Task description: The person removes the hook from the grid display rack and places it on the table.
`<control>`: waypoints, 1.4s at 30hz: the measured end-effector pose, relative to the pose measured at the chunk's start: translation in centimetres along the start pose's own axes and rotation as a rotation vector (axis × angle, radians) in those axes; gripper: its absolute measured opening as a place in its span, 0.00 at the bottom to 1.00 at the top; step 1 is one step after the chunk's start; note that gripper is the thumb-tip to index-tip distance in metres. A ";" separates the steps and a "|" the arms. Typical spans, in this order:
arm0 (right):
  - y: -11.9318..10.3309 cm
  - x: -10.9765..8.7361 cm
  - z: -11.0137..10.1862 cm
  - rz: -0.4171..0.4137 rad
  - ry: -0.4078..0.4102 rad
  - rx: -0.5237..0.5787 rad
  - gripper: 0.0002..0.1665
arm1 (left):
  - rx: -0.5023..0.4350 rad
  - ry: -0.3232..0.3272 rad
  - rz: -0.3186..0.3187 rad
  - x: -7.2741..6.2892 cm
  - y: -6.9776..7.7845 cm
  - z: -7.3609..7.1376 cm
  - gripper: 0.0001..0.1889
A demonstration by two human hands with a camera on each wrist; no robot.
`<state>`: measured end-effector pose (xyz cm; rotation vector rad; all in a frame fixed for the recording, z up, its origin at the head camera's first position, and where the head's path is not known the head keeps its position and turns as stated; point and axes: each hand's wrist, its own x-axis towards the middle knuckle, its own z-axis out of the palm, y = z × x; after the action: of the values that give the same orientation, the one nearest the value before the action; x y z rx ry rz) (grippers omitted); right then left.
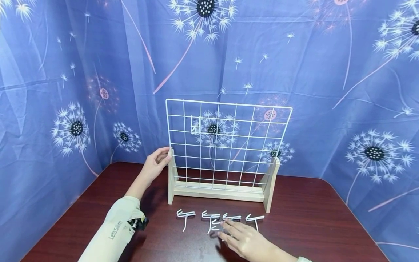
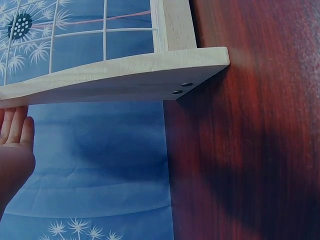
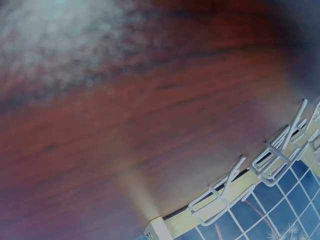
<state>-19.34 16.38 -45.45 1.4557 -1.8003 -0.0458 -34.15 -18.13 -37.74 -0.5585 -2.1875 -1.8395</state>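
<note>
A white wire grid panel (image 1: 226, 149) stands upright in a pale wooden stand (image 1: 217, 193). My left hand (image 1: 156, 162) holds the top of the stand's left upright, thumb near its front edge; in the left wrist view, its fingers (image 2: 15, 125) meet the upright's outer side. In front of the stand lie several white wire hooks (image 1: 185, 213) in a row. Just nearer, my right hand (image 1: 243, 238) pinches another white hook (image 1: 215, 229), partly hidden under the fingers. One more white piece (image 1: 195, 125) hangs on the grid's upper left.
The dark red-brown table (image 1: 317, 225) carries everything. Blue dandelion-print cloth (image 1: 294, 72) hangs behind and at both sides. A small dark device (image 1: 141, 222) sits on the left sleeve. In the right wrist view, hooks (image 3: 215, 202) appear before the grid, with the right hand out of view.
</note>
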 end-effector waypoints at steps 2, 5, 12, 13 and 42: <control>-0.1 -0.1 0.1 -0.019 -0.020 -0.017 0.20 | -0.005 0.001 -0.001 0.0 0.0 0.0 0.23; -0.1 -0.2 0.2 -0.045 -0.038 -0.055 0.23 | -0.004 -0.001 -0.005 0.1 0.1 0.1 0.23; -0.3 -0.3 0.5 -0.103 -0.066 -0.151 0.26 | 0.008 -0.005 -0.008 0.0 0.2 0.0 0.23; -0.3 -0.3 0.4 -0.109 -0.073 -0.163 0.27 | 0.008 -0.005 -0.008 0.0 0.2 0.0 0.24; -0.9 0.1 0.5 -0.150 -0.221 -0.241 0.19 | 0.010 0.000 -0.007 -0.1 0.2 0.0 0.23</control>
<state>-18.89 15.72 -46.20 1.4514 -1.7827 -0.5006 -33.95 -18.08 -37.59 -0.5497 -2.2001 -1.8314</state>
